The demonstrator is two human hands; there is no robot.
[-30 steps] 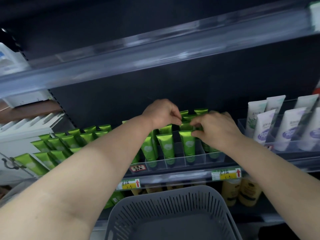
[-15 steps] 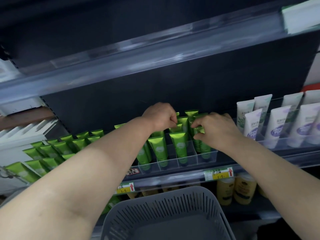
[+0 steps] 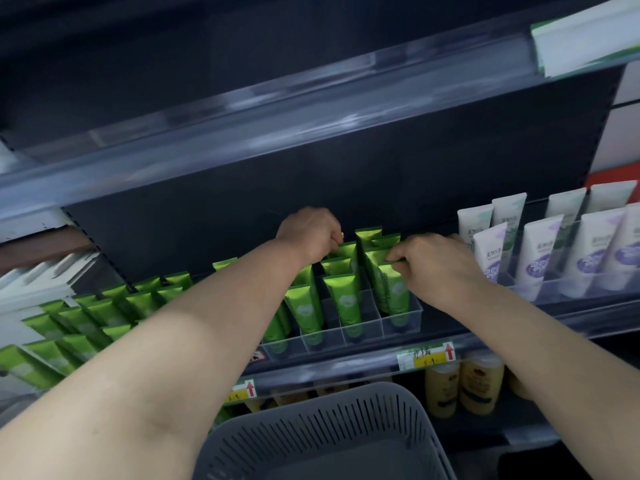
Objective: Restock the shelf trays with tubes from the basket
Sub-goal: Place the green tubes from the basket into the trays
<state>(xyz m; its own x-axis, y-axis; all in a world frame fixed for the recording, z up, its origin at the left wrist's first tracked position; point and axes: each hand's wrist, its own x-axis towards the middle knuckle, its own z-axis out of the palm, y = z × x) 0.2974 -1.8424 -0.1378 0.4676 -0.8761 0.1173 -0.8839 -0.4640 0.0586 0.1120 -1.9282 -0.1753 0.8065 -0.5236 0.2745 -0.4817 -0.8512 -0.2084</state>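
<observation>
Working at shelf (image 3: 329, 370), both hands up at arm's reach. Upper shelf (image 3: 242, 133) overhanging above the hands, so little headroom for lifting anything high. Basket (image 3: 329, 431) parked below and between the forearms, close to the body, probably for short reload travel. No tubes showing in the visible part of it.

Reaching into the clear tray (image 3: 325, 337) straight ahead, packed with green tubes (image 3: 346, 299) standing crimp-up and leaning back. Pinching a crimped end towards the back of a middle lane with left hand (image 3: 311, 233), curled tight. Pinching another crimp near the front of the rightmost lane with right hand (image 3: 440, 261), thumb and forefinger closed on it. Holding by the crimps likely because that's the only exposed grip in lanes this full. Looks like squaring up rows, not loading fresh stock.

Tight dividers, so access only from above.

More green trays (image 3: 86, 317) left of the left forearm, partly hidden by it. White tubes (image 3: 540, 258) just right of the right hand, near enough to knock. Bottles (image 3: 481, 382) under the right forearm, one level down. Price tag (image 3: 429, 355) on the rail below the hands.
</observation>
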